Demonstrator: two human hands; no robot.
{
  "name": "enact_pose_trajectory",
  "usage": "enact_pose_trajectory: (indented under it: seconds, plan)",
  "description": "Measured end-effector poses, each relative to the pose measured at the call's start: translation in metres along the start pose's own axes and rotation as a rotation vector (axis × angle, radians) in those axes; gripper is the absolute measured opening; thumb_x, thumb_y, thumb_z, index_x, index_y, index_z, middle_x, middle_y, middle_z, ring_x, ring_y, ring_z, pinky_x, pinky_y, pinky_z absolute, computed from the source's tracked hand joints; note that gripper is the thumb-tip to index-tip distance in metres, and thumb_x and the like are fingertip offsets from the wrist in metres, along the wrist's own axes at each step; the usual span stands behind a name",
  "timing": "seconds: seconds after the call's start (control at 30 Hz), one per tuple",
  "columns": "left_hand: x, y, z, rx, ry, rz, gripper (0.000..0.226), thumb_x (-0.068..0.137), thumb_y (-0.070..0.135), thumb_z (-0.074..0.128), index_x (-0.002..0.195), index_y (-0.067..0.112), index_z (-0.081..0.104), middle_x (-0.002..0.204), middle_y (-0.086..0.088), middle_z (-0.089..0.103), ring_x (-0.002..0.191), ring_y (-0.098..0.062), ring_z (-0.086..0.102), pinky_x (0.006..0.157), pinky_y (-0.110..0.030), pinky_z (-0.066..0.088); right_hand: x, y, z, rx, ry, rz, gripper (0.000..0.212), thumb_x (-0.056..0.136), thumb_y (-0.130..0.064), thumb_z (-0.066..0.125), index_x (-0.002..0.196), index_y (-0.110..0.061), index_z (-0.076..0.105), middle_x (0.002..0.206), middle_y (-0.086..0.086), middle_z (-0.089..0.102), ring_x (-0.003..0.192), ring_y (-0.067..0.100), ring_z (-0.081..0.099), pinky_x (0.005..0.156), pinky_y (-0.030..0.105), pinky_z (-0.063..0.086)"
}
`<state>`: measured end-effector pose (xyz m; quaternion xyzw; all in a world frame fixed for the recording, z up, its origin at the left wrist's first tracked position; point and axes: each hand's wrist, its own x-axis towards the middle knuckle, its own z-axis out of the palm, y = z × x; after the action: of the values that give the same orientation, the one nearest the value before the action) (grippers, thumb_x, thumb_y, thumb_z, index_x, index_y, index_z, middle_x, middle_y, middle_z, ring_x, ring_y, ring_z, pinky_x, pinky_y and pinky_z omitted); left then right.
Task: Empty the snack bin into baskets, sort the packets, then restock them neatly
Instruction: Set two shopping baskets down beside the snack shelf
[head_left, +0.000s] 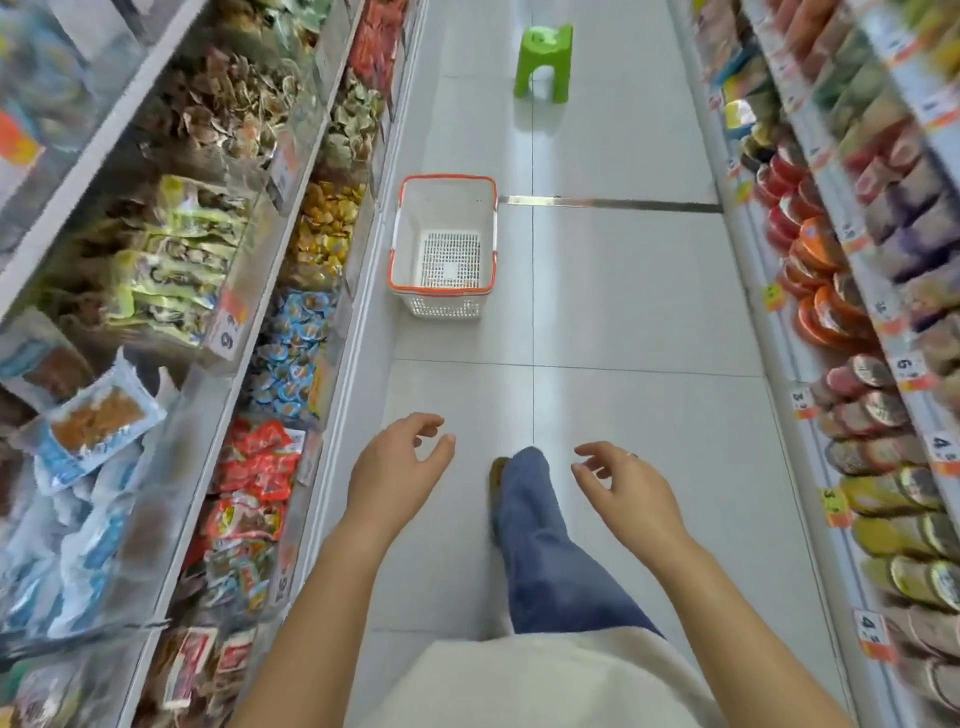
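Basket (444, 244): empty, on the aisle floor.
Hands: left hand (397, 467), right hand (626, 486) loosely open, holding nothing.
Progress: basically unstarted, snack bins (306, 332) full.

White basket (410, 244) w/ orange rim; green stool (543, 62); blue jeans (545, 545).

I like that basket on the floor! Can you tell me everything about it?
The basket is white plastic with an orange rim, and orange handles folded down along it. Its bottom and lower walls are a grid of little holes. It stands upright on the grey tiled floor, near the left shelf's foot. Nothing is inside it, and neither hand touches it.
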<state>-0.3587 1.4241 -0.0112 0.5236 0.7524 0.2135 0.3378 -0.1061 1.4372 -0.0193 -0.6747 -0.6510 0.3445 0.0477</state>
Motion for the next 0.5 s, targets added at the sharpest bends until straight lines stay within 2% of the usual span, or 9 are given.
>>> enact_pose_trajectory:
  seconds: [0.17, 0.37, 0.5]
  plan:
    - [0.123, 0.025, -0.023, -0.016, -0.008, -0.058, 0.029, 0.090, 0.042, 0.056, 0.116, 0.030, 0.061, 0.110, 0.016, 0.063, 0.101, -0.007, 0.058, 0.087, -0.032, 0.048, 0.139, -0.063, -0.048, -0.022, -0.014, -0.078, 0.029, 0.096, -0.040, 0.047, 0.122, -0.030, 0.057, 0.103, -0.016, 0.060, 0.096, 0.006, 0.056, 0.081, 0.025, 0.047]
    - [0.248, 0.036, -0.058, -0.045, 0.006, -0.138, 0.028, 0.092, 0.040, 0.055, 0.117, 0.028, 0.061, 0.111, 0.014, 0.062, 0.101, -0.009, 0.057, 0.087, -0.031, 0.048, 0.280, -0.152, -0.090, -0.053, -0.043, -0.205, 0.029, 0.095, -0.041, 0.047, 0.121, -0.030, 0.058, 0.107, -0.013, 0.064, 0.097, 0.006, 0.057, 0.073, 0.023, 0.038]
    - [0.339, 0.028, -0.076, -0.095, 0.028, -0.213, 0.027, 0.090, 0.037, 0.058, 0.113, 0.025, 0.063, 0.108, 0.009, 0.065, 0.100, -0.013, 0.059, 0.087, -0.032, 0.049, 0.377, -0.201, -0.101, -0.054, -0.049, -0.238, 0.030, 0.095, -0.040, 0.048, 0.121, -0.030, 0.058, 0.107, -0.013, 0.064, 0.098, 0.007, 0.058, 0.077, 0.025, 0.043]
